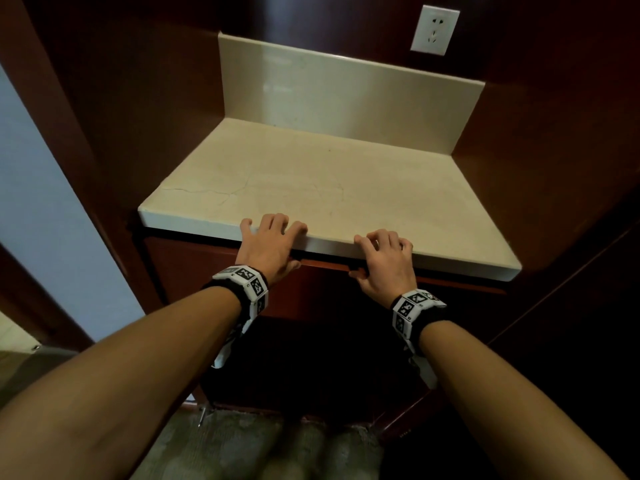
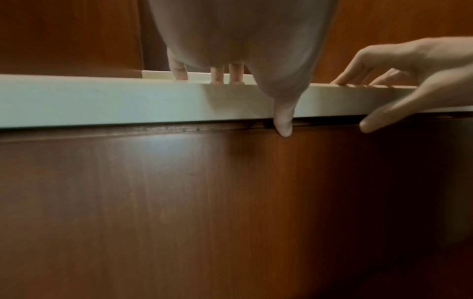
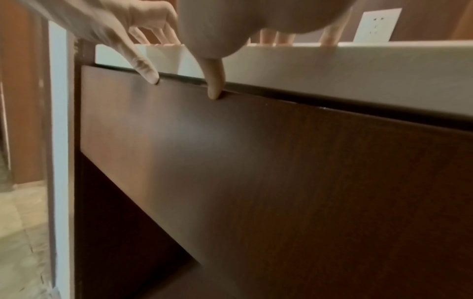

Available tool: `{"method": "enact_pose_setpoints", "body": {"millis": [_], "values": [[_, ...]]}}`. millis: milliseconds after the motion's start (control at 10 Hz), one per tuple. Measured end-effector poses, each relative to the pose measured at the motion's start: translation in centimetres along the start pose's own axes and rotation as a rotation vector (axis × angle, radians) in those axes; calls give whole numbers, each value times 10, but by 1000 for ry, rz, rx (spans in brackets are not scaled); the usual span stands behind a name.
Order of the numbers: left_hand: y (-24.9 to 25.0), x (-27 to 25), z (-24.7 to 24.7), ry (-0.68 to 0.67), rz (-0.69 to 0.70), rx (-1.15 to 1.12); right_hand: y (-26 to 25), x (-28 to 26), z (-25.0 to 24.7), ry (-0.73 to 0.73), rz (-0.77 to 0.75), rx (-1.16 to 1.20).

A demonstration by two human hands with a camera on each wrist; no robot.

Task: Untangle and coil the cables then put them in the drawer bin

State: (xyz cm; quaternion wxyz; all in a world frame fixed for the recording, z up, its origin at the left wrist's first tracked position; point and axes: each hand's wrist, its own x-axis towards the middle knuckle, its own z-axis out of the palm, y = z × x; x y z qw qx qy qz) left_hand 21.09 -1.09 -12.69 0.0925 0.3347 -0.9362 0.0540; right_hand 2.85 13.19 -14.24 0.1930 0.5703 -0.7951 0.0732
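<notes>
Drawer (image 1: 311, 289) under both thumbs

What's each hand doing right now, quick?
Left hand: open, holding nothing, fingers resting on the countertop edge, thumb at the top edge of the drawer front.
Right hand: open, same pose, holding nothing.

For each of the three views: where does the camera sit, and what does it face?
Head: above, looking down at the countertop; both forearms, left hand, right hand show.
Left wrist: below the left hand, facing the drawer front; thumb, fingers show.
Right wrist: below the right hand, facing the same drawer front.
Shared: both hands on the counter edge.
</notes>
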Motion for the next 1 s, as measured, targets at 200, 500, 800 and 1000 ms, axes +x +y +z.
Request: {"method": "enact_pose_setpoints", "body": {"millis": [200,500,800,1000], "values": [[4,3,2,33,-29,37,-3,2,6,21,32,4],[8,8,13,57,-79,113,-4,5,18,105,68,9],[7,8,1,-48,-50,61,-12,6,8,-27,110,-46],[-5,-4,-14,-127,-113,-97,-21,16,-21,-196,158,9]]}}
